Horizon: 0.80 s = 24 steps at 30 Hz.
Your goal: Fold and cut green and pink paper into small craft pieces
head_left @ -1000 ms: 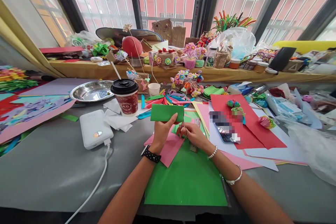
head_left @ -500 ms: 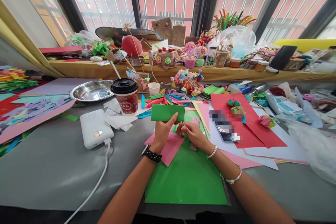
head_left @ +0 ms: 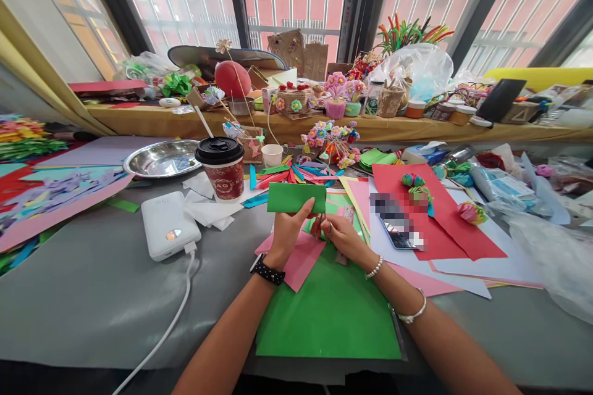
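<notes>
My left hand [head_left: 285,231] pinches a folded green paper [head_left: 295,197] and holds it upright above the table, thumb on its lower edge. My right hand [head_left: 340,237] is closed round small scissors [head_left: 323,224] with red handles, their blades pointing up at the paper's right lower edge. Under both hands lie a pink sheet [head_left: 299,259] and a large green sheet [head_left: 328,318]. A dark watch sits on my left wrist, bead bracelets on my right.
A coffee cup with black lid [head_left: 222,168] and a white power bank [head_left: 170,226] with cable stand to the left. A phone [head_left: 398,228] lies on red paper [head_left: 440,216] to the right. A steel dish [head_left: 162,159], paper strips and paper flowers crowd the back.
The scissors and my right hand have crept slightly up toward the green paper. The left hand and the paper stay nearly still.
</notes>
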Available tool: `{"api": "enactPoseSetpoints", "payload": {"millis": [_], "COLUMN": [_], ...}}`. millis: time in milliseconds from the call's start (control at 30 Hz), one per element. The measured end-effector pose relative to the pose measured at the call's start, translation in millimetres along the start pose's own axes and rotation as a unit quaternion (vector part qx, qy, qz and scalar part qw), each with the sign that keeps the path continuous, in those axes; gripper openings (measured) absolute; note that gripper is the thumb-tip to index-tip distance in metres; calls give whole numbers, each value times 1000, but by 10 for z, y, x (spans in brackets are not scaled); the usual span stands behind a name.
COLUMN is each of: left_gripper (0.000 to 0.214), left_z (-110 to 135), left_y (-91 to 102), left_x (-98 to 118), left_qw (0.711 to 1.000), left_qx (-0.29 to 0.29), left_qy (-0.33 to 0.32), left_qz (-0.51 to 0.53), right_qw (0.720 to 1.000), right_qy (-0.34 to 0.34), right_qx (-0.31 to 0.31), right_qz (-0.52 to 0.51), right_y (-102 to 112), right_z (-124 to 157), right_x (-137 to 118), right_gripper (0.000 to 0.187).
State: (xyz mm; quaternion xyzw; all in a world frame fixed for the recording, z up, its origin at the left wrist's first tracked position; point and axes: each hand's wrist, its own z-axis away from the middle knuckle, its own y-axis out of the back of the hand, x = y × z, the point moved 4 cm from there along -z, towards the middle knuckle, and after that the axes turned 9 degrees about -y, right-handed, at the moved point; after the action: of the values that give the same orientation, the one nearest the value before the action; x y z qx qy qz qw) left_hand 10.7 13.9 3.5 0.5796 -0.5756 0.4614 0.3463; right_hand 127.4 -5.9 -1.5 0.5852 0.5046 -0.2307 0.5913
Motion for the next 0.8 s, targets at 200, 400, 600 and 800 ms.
{"api": "enactPoseSetpoints", "payload": {"millis": [200,400,600,800], "left_gripper": [21,18,20,19], "left_z": [6,3,2,0], "left_y": [-18,-12,14,15], "left_x": [5,25,-20,-14], "left_qw": [1000,1000,1000,999], "left_qx": [-4,-8,-1,4], "left_qy": [-1,-12,-17,-46], "left_qz": [9,-9,-10,-18], "right_qw": [1000,1000,1000,1000], "right_qy": [0,-3,1,2], "right_qx": [-1,2,2,12], "right_qz": [4,0,22,20], "right_y": [1,1,14,22], "right_z": [0,0,7,7], "right_x": [3,6,-8,-13], "right_gripper": [63,61,63,63]}}
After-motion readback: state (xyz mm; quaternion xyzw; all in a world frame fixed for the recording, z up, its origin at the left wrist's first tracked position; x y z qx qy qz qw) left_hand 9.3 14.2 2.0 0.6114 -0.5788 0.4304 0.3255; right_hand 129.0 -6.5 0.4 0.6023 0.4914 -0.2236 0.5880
